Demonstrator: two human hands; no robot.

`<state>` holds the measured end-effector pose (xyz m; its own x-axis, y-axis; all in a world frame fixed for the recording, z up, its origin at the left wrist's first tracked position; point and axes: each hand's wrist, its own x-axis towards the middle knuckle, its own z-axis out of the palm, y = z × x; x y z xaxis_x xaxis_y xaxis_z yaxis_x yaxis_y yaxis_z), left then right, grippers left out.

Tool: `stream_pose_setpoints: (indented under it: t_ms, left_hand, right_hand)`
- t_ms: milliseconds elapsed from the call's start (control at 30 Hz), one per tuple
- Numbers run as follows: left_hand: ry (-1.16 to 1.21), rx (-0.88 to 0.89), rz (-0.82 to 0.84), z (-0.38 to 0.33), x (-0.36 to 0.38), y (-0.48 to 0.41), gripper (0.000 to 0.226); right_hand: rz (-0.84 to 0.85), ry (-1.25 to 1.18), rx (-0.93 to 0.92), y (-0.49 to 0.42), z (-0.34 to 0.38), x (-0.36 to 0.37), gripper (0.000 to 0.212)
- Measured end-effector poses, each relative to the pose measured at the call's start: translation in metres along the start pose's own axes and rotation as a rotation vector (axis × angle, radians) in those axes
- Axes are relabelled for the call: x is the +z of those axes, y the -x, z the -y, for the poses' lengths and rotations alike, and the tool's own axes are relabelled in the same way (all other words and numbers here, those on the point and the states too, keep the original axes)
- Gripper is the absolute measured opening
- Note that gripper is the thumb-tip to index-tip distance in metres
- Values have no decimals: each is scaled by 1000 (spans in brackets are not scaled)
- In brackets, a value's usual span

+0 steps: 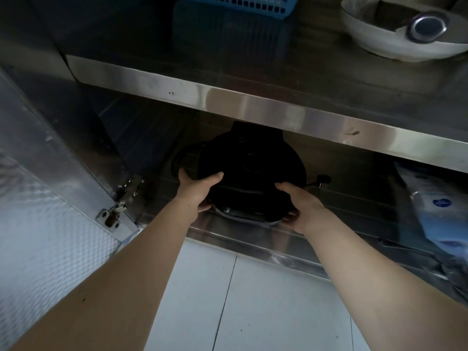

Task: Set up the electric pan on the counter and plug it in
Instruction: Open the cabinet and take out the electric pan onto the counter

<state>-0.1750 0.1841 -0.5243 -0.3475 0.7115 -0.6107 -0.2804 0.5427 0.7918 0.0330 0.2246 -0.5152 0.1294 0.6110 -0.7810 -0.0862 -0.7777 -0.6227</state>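
Note:
The black round electric pan (249,168) sits on the bottom shelf of a steel cabinet, partly under the shelf above. My left hand (196,191) grips its left rim, thumb on the lid and fingers curled under the edge. On the pan's right side my right hand (301,203) holds it the same way. A black cord (181,154) loops behind the pan on the left, and its plug (321,179) lies at the right. The pan's back part is hidden in shadow.
The steel middle shelf (253,102) overhangs the pan and carries a white bowl (400,34) and a blue basket (238,3). An open cabinet door (50,186) stands at the left. A blue-white bag (435,206) lies at the right. White floor tiles (253,300) are below.

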Motion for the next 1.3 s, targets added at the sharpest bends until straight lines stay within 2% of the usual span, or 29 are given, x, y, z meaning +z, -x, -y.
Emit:
stream_pose_setpoints:
  t_ms: [33, 67, 200, 333, 533, 700, 933, 1100, 1300]
  left_hand:
    - [-11, -13, 34, -1, 0, 1, 91]
    - [-24, -27, 64, -2, 1, 3, 80]
    - [-29, -31, 81, -4, 3, 3, 64]
    - [-20, -63, 80, 0, 0, 3, 61]
    - [33, -148, 69, 5, -5, 18, 77]
    - [46, -158, 47, 8, -12, 40, 74]
    - [71, -252, -1, 17, -34, 114, 93]
    - [94, -355, -8, 16, -48, 188, 70]
    - [145, -425, -74, 2, -58, 271, 59]
  right_hand:
    - [59, -4, 12, 4, -1, 0, 69]
    - [87, 1, 18, 6, -2, -1, 52]
    - [158, -34, 5, 11, -2, -4, 21]
    - [170, -63, 31, 15, -9, -9, 22]
    - [197, -92, 23, 25, -12, -21, 38]
    - [236, -75, 36, 43, -22, -28, 32]
    - [197, 20, 115, 112, -36, -48, 25]
    - [190, 72, 193, 178, -46, -69, 21]
    - [220, 123, 262, 255, -45, -94, 21]
